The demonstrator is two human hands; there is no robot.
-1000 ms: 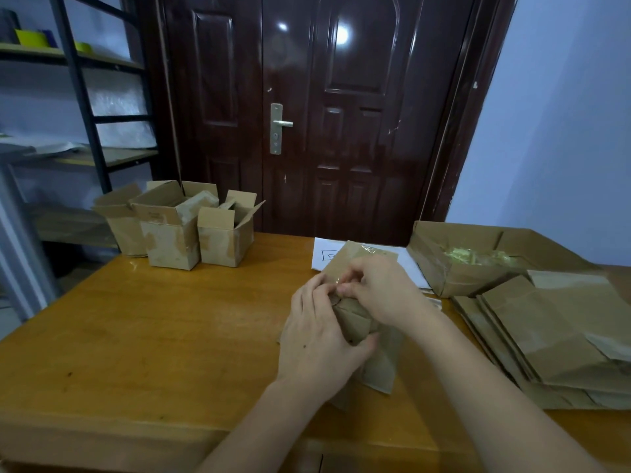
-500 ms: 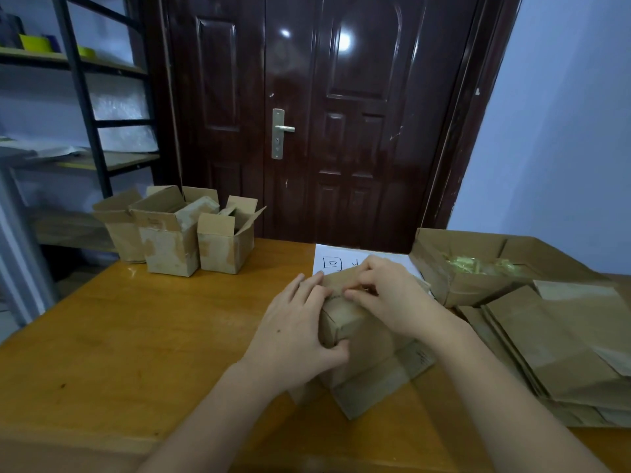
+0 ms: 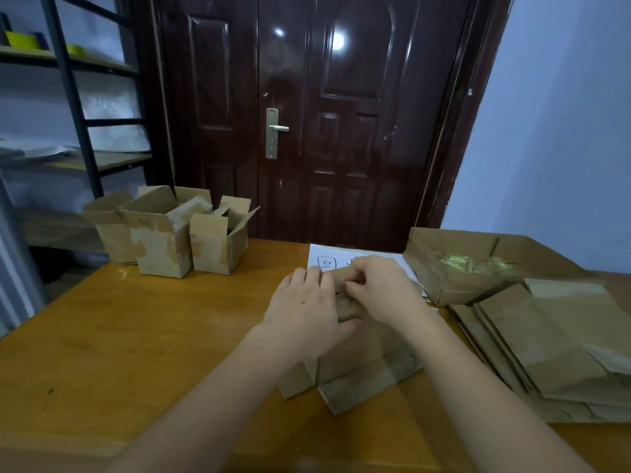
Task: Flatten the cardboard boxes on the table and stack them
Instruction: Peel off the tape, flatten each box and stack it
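Note:
A small brown cardboard box (image 3: 355,367) lies on its side in the middle of the wooden table (image 3: 136,336). My left hand (image 3: 307,312) grips its upper left end, thumb underneath. My right hand (image 3: 382,288) pinches at the top edge of the same box; what the fingertips hold is hidden. Three open cardboard boxes (image 3: 164,233) stand upright at the table's far left. A pile of flattened boxes (image 3: 553,343) lies on the right.
A larger open box (image 3: 454,281) with yellowish scraps inside sits behind the flat pile. A white sheet of paper (image 3: 327,259) lies behind my hands. A dark door (image 3: 307,114) stands beyond the table, a metal shelf rack (image 3: 75,97) at left.
The box has come down from being held up in both hands to lying on the table. Both hands moved forward with it and kept working at its top edge.

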